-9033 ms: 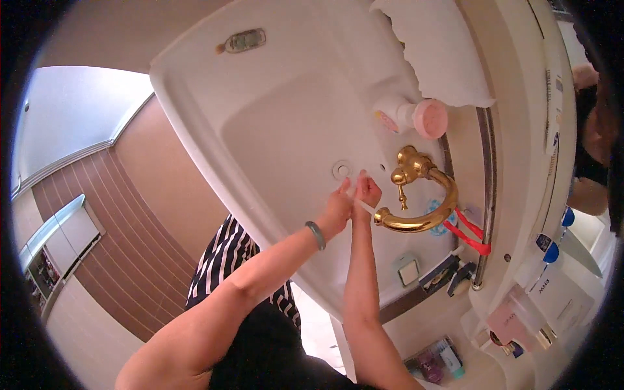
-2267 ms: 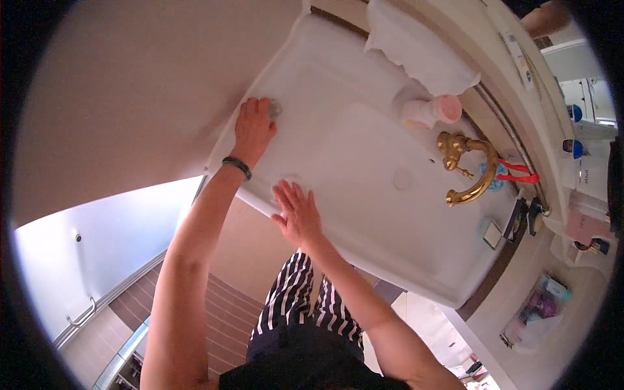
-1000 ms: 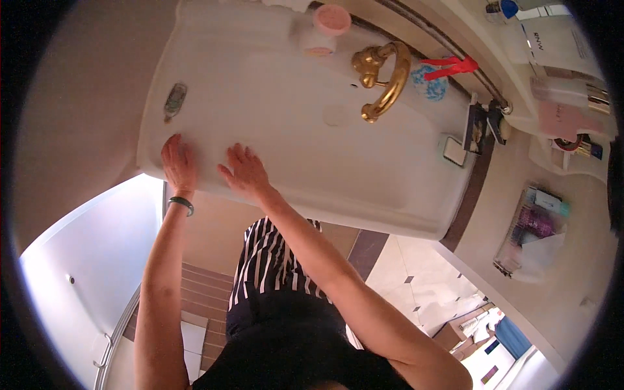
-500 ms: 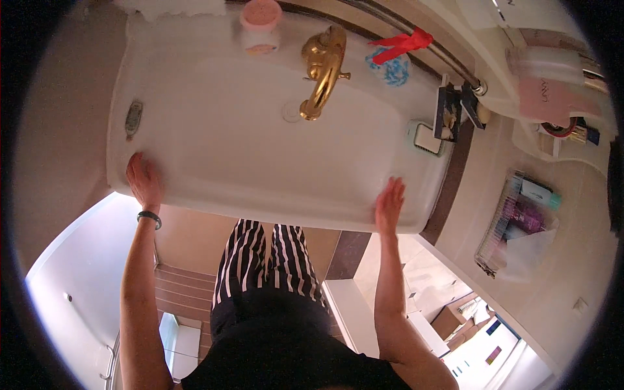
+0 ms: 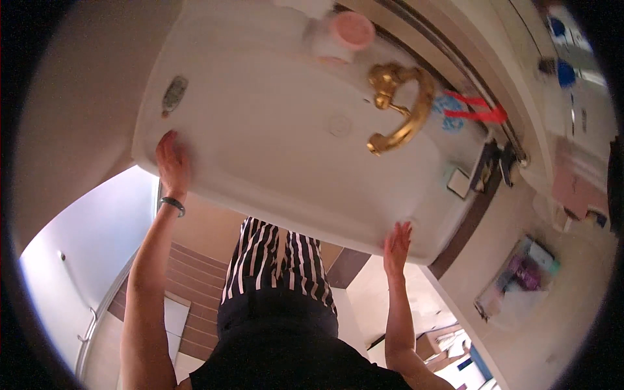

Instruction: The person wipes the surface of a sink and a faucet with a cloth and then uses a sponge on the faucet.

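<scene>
My left hand (image 5: 171,164) rests on the front-left rim of a wide white sink (image 5: 260,123), its fingers stretched out and holding nothing. A dark bracelet (image 5: 173,206) circles that wrist. Toward the other front corner, my right hand (image 5: 396,247) lies on the rim, also open, fingers pointing into the basin. A gold faucet (image 5: 385,79) curves over the basin, with the round drain (image 5: 338,125) beside it. Just beyond my left hand is a dark oval object (image 5: 174,94) I cannot identify. A pale green soap dish with a white bar (image 5: 459,182) sits beyond my right hand.
Behind the faucet stand a pink-topped container (image 5: 353,30) and a blue crocheted piece (image 5: 448,110) near a red ribbon (image 5: 478,110) on a metal rail. Dark boxes (image 5: 484,166) border the right edge. Farther right, a clear tray (image 5: 523,273) holds packets.
The view has tilted, so the sink now slopes down to the right in the picture. Both hands stay on the front rim, open. No object has been picked up.
</scene>
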Tool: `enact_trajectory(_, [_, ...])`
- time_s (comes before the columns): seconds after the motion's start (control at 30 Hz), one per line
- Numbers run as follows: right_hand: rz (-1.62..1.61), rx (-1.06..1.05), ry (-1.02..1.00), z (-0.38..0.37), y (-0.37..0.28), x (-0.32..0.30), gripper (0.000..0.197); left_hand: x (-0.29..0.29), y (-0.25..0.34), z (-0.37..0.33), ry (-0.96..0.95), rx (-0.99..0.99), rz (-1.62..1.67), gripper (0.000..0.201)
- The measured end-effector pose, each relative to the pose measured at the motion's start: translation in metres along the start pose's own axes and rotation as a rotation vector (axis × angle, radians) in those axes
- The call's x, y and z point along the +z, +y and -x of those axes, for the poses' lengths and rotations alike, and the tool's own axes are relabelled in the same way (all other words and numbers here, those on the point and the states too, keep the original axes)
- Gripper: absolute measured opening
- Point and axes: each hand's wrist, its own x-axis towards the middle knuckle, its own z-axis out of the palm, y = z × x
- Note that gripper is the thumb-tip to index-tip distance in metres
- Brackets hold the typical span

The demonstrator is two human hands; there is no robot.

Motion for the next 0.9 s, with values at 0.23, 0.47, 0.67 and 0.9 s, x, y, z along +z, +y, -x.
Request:
enact_trajectory(0.23, [-0.280, -0.497, -0.467, -0.098, -0.211, 0.003, 0.062, -0.005, 0.010, -0.002, 0.053, -0.013, 0.073, 0.036])
enact_trajectory(0.47, [-0.244, -0.893, -0.174, -0.200, -0.386, 0.039, 0.061, -0.016, 0.014, -0.008, 0.009, -0.085, 0.083, 0.031])
enact_trajectory(0.67, [0.031, -0.532, 0.051, -0.249, -0.210, 0.029, 0.063, -0.015, 0.018, -0.013, 0.006, -0.100, 0.130, 0.030])
enact_trajectory(0.9, [-0.138, -0.642, -0.196, -0.171, -0.230, 0.074, 0.071, -0.018, 0.016, -0.013, 0.022, -0.086, 0.140, 0.030])
